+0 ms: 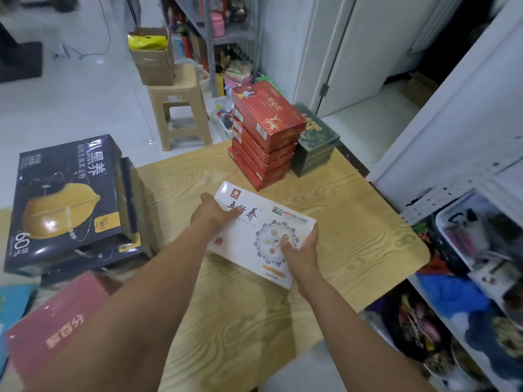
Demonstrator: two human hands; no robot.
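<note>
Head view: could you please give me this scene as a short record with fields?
Held item: white box, flat, printed side up
Left hand: grips its left end
Right hand: grips its right edge, thumb on top
Surface: wooden table, under the box
Beyond: stack of red boxes, dark green boxes beside it
Left side: dark blue boxes
</note>
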